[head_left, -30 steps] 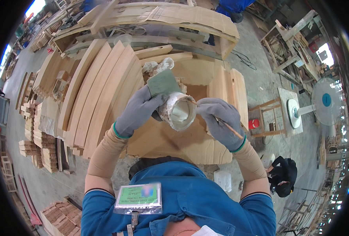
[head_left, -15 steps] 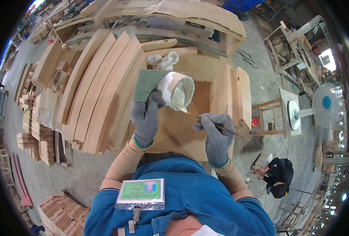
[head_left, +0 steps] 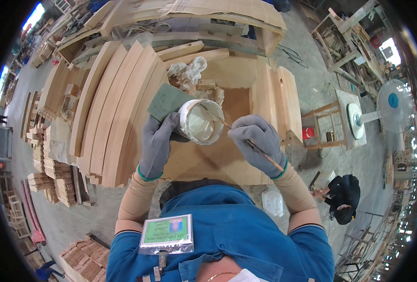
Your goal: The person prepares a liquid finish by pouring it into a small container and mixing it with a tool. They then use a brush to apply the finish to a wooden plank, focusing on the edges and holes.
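The head view showed a small white cup [head_left: 200, 122] of pale paste held up in the middle of the scene, tilted so that its open mouth faced the person. The left hand [head_left: 157, 143], in a grey glove, was closed around the cup's left side and at the same time pinched a green sanding pad [head_left: 167, 101] that stuck out up and to the left behind the cup. The right hand [head_left: 259, 138], also gloved in grey, was closed around a thin wooden stick [head_left: 250, 142], gripped like a pen; the stick's far end reached over the rim into the cup, while its near end stuck out past the wrist toward the lower right. Both hands hovered above a light wooden furniture piece [head_left: 232, 94] with an open, box-like hollow, which lay on the floor rather than on a desk. Just beyond the cup, a crumpled white rag [head_left: 188, 71] rested on the wood beside a few small wooden blocks [head_left: 208, 89]. To the left, long curved wooden boards [head_left: 119, 108] leaned side by side. Further right stood a low wooden stool [head_left: 323, 127] and a standing fan [head_left: 391, 104] on the concrete floor [head_left: 311, 70], and another person in dark clothes [head_left: 342, 199] crouched at the lower right.
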Demonstrator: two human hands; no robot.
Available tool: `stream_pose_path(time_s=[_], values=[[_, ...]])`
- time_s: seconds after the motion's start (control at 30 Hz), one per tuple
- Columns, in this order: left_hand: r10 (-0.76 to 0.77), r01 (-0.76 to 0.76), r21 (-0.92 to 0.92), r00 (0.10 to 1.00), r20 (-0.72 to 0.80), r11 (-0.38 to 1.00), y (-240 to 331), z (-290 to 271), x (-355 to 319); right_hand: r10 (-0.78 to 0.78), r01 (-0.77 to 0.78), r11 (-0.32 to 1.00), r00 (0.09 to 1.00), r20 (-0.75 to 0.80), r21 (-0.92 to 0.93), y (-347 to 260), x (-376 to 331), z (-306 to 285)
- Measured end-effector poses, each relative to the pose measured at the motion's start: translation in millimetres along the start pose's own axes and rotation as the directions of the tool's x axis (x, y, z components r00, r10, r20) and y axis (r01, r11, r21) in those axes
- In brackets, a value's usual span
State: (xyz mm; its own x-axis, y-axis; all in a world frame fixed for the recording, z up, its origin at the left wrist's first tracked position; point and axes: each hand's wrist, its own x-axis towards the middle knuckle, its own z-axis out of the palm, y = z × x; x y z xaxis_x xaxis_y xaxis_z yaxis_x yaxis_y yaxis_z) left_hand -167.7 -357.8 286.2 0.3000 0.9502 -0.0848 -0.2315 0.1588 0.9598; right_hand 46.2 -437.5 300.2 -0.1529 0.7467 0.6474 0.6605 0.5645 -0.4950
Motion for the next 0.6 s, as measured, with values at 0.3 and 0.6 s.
stream_pose_path(time_s=[0.3,0.6], values=[[-0.013,0.007,0.104,0.998,0.062,0.995,1.6,3.2,8.9,0.007,0.004,0.999,0.951,0.309,-0.034,-4.6,1.3,-31.2],[-0.124,0.096,0.255,0.988,0.096,0.962,-9.7,2.4,32.7,0.174,0.051,0.937,0.79,0.588,-0.345,8.4,-26.3,-27.9]])
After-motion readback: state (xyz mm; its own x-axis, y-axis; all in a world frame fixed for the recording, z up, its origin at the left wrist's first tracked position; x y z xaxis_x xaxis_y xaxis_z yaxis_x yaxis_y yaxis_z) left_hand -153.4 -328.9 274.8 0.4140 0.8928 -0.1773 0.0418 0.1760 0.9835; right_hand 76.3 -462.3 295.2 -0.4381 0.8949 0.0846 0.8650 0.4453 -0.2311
